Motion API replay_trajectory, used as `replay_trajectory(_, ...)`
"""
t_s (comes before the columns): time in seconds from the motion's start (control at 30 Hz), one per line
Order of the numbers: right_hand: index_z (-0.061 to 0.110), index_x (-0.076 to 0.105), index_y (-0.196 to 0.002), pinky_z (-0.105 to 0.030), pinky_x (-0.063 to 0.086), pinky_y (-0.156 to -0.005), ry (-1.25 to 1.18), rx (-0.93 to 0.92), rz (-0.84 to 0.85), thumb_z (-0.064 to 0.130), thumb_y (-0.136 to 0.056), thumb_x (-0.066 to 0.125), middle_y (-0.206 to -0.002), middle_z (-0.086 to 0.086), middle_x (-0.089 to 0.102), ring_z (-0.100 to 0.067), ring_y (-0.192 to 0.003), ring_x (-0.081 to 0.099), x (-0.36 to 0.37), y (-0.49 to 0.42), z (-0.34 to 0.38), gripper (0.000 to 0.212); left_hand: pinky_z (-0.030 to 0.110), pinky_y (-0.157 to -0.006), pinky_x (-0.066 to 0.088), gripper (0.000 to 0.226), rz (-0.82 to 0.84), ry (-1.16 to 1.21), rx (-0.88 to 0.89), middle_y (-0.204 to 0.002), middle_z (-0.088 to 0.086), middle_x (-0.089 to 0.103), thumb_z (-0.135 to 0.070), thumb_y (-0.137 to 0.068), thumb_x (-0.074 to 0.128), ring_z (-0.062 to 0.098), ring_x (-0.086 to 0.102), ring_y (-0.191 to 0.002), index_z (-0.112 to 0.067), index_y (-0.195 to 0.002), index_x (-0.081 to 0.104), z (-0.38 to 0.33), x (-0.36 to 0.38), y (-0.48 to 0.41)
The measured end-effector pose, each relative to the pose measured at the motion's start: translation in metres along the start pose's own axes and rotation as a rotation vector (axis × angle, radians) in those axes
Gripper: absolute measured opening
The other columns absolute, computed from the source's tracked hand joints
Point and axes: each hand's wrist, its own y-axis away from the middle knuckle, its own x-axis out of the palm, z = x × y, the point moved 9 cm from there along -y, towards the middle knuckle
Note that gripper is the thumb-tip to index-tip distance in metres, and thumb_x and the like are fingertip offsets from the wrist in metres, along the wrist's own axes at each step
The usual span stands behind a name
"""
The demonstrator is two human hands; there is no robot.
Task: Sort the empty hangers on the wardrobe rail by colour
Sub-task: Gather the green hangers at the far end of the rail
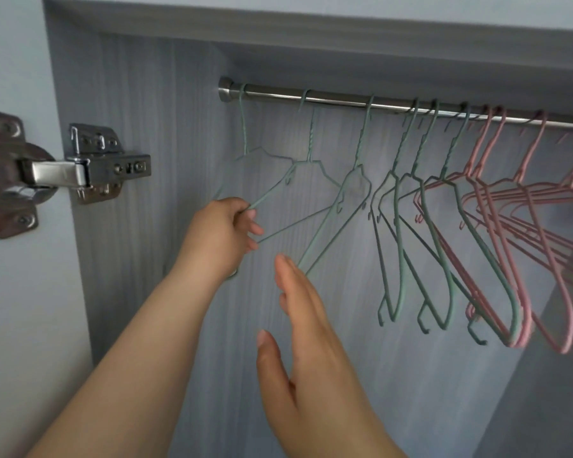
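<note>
The grey wardrobe panel fills most of what I see, with the steel rail running across its top; the task's hangers all hang on that rail, the pink hangers bunched tight towards the right and the green hangers strung out loosely from the left end to the middle; a metal door hinge sits on the frame at far left; my left hand is up at the second green hanger, its fingers curled and pinching the sloping wire arm; my right hand hangs lower and holds nothing, its fingers straight and close together, the tips just beside the bottom of the third green hanger; I judge the sorting nearly done, since the colours already sit apart on the rail, though the last green frame tangles among the pink arms; this step looks like tidying the green group; next I would need to slide the hook along without swinging its neighbours; whether more hangers wait beyond the right edge, I cannot tell.
</note>
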Motion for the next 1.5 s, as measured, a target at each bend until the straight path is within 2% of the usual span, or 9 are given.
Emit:
replay_trajectory(0.33,0.053,-0.004,-0.134,0.002,0.011,-0.105,-0.095,0.026,0.049,0.039,-0.081,0.035,-0.148,0.030,0.011,0.021,-0.132,0.009,-0.004,0.004,-0.011,0.067,0.016,-0.045,0.033,0.024,-0.216,-0.075,0.091,-0.075,0.011,0.068,-0.010,-0.089,0.049,-0.006,0.040,-0.034,-0.007,-0.076,0.068,-0.025,-0.025,-0.016)
replay_trajectory(0.53,0.050,0.003,-0.136,-0.007,0.020,-0.110,-0.115,0.034,0.057,0.049,-0.071,0.029,-0.147,0.029,0.017,0.018,-0.132,0.017,-0.007,0.011,-0.017,0.070,0.023,-0.081,0.046,0.028,-0.187,-0.238,0.032,-0.092,0.014,0.071,-0.001,-0.087,0.045,0.022,0.062,-0.094,-0.007,-0.106,0.064,-0.049,-0.023,-0.039)
replay_trajectory(0.63,0.053,0.002,-0.133,-0.007,0.021,-0.109,-0.098,0.038,0.088,0.050,-0.068,0.028,-0.146,0.032,0.016,0.019,-0.131,0.018,-0.003,0.019,-0.018,0.070,0.041,-0.092,0.048,0.027,-0.134,-0.310,-0.022,-0.098,0.024,0.069,0.004,-0.084,0.044,0.033,0.061,-0.100,0.001,-0.103,0.063,-0.047,-0.015,-0.054)
replay_trajectory(0.77,0.060,0.000,-0.127,0.001,0.017,-0.103,-0.086,0.061,0.159,0.051,-0.066,0.028,-0.142,0.036,0.017,0.022,-0.128,0.019,0.002,0.031,-0.025,0.067,0.038,-0.094,0.046,0.029,-0.072,-0.393,-0.101,-0.103,0.023,0.068,0.005,-0.082,0.047,0.031,0.060,-0.104,-0.001,-0.106,0.063,-0.017,-0.002,-0.038)
replay_trajectory(1.13,0.017,0.025,-0.141,-0.024,0.020,-0.114,-0.051,0.386,0.155,0.022,-0.093,0.047,-0.148,-0.003,0.030,-0.015,-0.136,0.031,0.001,0.023,-0.185,0.053,0.019,-0.060,0.040,0.025,-0.019,-0.331,-0.248,-0.064,-0.016,0.064,-0.006,-0.090,0.048,0.008,0.058,-0.066,-0.017,-0.097,0.069,0.092,0.001,0.136)
replay_trajectory(1.23,0.015,0.013,-0.145,-0.025,0.013,-0.113,0.015,0.458,0.137,0.029,-0.093,0.046,-0.154,-0.008,0.016,-0.021,-0.140,0.021,-0.007,0.013,-0.220,0.063,0.005,-0.055,0.037,0.030,0.029,-0.295,-0.225,-0.063,-0.028,0.065,-0.009,-0.089,0.051,-0.008,0.052,-0.052,-0.034,-0.092,0.066,0.102,-0.006,0.174)
replay_trajectory(1.37,0.024,0.011,-0.146,-0.037,0.005,-0.117,0.328,0.521,0.267,0.050,-0.088,0.043,-0.156,-0.008,0.007,-0.027,-0.144,0.005,-0.018,0.019,-0.264,0.071,0.007,-0.048,0.034,0.036,0.116,-0.151,-0.196,-0.063,-0.020,0.062,-0.011,-0.088,0.051,0.000,0.042,-0.043,-0.044,-0.085,0.066,0.093,-0.013,0.215)
replay_trajectory(1.43,0.025,0.040,-0.131,-0.043,0.010,-0.116,0.447,0.501,0.394,0.055,-0.088,0.038,-0.148,-0.005,0.031,-0.027,-0.141,0.017,-0.024,0.027,-0.276,0.052,-0.001,-0.062,0.036,0.031,0.145,-0.090,-0.200,-0.064,-0.018,0.064,-0.021,-0.082,0.049,-0.010,0.053,-0.055,-0.045,-0.082,0.069,0.091,-0.014,0.226)
replay_trajectory(1.5,0.024,0.054,-0.084,-0.037,0.033,-0.098,0.425,0.498,0.473,0.050,-0.091,0.036,-0.098,-0.001,0.059,-0.028,-0.117,0.049,-0.031,0.037,-0.275,0.032,-0.006,-0.072,0.034,0.026,0.184,-0.142,-0.224,-0.073,-0.017,0.067,-0.022,-0.083,0.054,-0.015,0.058,-0.072,-0.043,-0.081,0.071,0.101,-0.012,0.233)
